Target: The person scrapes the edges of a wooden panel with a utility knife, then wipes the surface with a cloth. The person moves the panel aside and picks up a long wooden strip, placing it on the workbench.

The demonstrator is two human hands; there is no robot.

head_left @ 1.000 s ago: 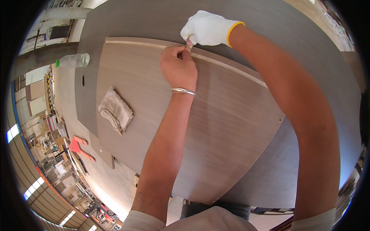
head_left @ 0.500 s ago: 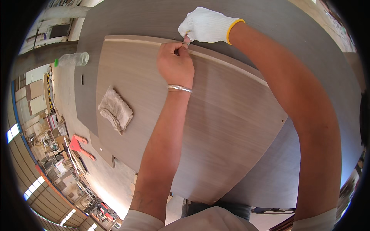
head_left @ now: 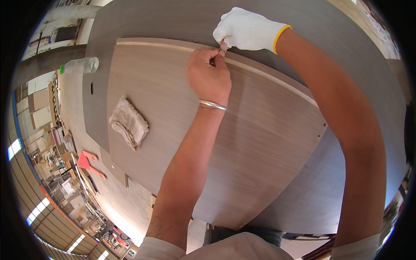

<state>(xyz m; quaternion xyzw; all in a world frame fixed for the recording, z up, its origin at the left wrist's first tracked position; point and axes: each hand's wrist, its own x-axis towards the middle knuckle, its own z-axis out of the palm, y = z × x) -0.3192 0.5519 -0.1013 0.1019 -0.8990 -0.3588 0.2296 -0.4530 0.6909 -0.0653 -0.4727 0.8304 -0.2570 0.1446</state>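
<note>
A wood-grain panel [head_left: 264,143] lies flat in front of me, with a lighter edge [head_left: 156,43] along its far side. My left hand [head_left: 210,73], bare and with a silver bangle at the wrist, is at that far edge with thumb and fingers pinched together. Just beyond it is my right hand [head_left: 249,29], in a white knit glove with a yellow cuff and a bare thumb tip showing. Its fingers are curled closed. The two hands meet at the edge, and whatever small thing they pinch is too hidden to name.
A folded beige cloth [head_left: 129,123] rests on the panel's left part. Beneath is a larger dark board [head_left: 143,19]. A clear bottle with a green cap [head_left: 82,66] stands at the far left. Below it on the floor is a red forked handle [head_left: 89,162].
Both hands have slid a short way right along the panel's far edge, keeping together and still closed. The cloth and the bottle stay where they were.
</note>
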